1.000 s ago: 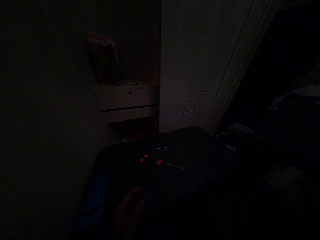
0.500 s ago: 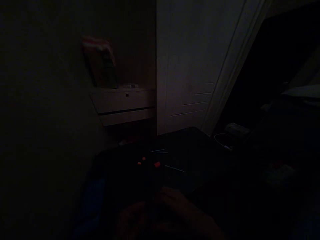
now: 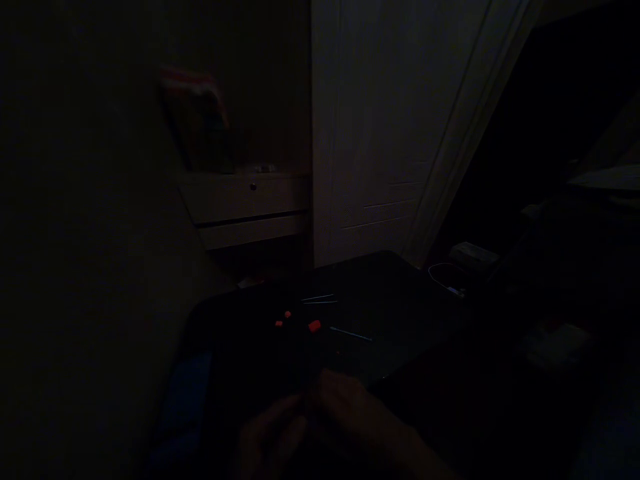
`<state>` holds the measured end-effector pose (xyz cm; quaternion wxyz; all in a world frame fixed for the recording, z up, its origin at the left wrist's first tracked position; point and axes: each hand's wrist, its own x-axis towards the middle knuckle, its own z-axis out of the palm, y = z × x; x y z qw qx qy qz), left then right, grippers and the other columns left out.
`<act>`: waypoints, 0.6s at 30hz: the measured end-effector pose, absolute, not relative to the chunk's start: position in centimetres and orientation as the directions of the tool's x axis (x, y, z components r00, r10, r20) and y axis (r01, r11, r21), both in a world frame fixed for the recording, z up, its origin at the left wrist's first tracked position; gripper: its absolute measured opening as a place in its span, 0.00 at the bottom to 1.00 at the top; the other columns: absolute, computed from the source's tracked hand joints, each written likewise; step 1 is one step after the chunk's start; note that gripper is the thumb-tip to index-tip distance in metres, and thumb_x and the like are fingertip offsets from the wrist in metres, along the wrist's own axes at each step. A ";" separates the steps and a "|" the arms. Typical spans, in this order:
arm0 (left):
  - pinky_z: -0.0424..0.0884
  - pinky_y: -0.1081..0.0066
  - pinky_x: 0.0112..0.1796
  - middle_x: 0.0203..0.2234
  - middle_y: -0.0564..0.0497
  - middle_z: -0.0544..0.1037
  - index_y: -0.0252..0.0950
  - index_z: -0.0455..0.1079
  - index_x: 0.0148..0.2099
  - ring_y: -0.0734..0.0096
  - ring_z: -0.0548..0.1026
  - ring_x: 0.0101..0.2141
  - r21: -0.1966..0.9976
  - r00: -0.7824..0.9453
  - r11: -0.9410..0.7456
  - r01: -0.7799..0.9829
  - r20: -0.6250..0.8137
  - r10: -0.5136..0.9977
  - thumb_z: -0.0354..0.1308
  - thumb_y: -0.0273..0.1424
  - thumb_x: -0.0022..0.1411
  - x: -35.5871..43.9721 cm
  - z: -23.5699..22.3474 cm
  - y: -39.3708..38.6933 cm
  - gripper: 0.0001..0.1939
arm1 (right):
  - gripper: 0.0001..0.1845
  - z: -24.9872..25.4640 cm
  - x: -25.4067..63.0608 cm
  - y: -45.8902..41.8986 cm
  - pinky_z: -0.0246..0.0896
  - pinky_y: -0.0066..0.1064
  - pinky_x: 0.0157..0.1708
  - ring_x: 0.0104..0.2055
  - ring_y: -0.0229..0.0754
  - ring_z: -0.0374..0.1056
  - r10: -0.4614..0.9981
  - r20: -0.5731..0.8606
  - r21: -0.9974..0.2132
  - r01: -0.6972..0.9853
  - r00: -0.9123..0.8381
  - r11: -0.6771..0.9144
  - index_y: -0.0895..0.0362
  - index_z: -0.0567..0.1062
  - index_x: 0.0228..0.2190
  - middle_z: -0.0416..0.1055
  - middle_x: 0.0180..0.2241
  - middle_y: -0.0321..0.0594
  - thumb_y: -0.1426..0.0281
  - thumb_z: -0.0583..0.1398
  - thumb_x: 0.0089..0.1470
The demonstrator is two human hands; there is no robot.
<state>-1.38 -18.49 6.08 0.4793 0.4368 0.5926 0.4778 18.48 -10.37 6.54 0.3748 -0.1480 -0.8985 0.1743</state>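
Note:
Very little light falls on the scene. My left hand [image 3: 273, 430] and my right hand [image 3: 350, 410] meet at the near edge of a dark table [image 3: 390, 287]. Both have bent fingers drawn together, tip to tip; whatever lies between them is lost in the dark. Beyond them on the table sits a red-orange block [image 3: 315, 326], with two smaller orange pieces [image 3: 287, 314] to its left. A thin light rod [image 3: 351, 333] lies right of the block, and two more thin rods [image 3: 320, 303] lie farther back.
A blue item [image 3: 185, 393] lies at the left by the table. Behind stand a drawer unit [image 3: 250, 203] with a red-topped bag [image 3: 195, 120] on it, and a pale panelled door [image 3: 370, 120]. A white cable [image 3: 445, 267] and a box [image 3: 474, 255] are at the right.
My left hand has shifted slightly right and up, closer to my right hand. The view has tilted a little; the pieces on the table stay in place.

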 end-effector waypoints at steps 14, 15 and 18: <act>0.83 0.66 0.45 0.39 0.44 0.90 0.38 0.88 0.42 0.50 0.87 0.42 0.987 -0.265 0.136 0.079 -0.111 0.958 0.72 0.50 0.56 -1.4 5.6 -17.1 0.22 | 0.12 7.3 18.7 -12.0 0.75 0.35 0.49 0.47 0.46 0.80 0.748 0.473 -0.846 -0.002 -0.466 0.533 0.51 0.83 0.53 0.83 0.46 0.43 0.66 0.67 0.70; 0.82 0.66 0.44 0.39 0.44 0.90 0.37 0.88 0.41 0.51 0.87 0.41 0.989 -0.291 0.133 0.066 -0.109 0.951 0.72 0.50 0.55 -1.2 5.4 -17.0 0.22 | 0.13 7.0 18.5 -12.0 0.75 0.36 0.49 0.47 0.46 0.80 0.771 0.453 -0.861 0.006 -0.447 0.509 0.51 0.84 0.53 0.82 0.45 0.43 0.63 0.67 0.69; 0.81 0.67 0.39 0.35 0.45 0.89 0.37 0.86 0.39 0.53 0.86 0.37 0.991 -0.364 0.132 -0.003 -0.124 0.923 0.71 0.49 0.55 -0.5 5.0 -17.1 0.20 | 0.19 5.9 17.5 -12.1 0.76 0.36 0.48 0.46 0.46 0.79 0.798 0.429 -0.885 -0.019 -0.423 0.465 0.51 0.84 0.54 0.80 0.45 0.43 0.55 0.69 0.67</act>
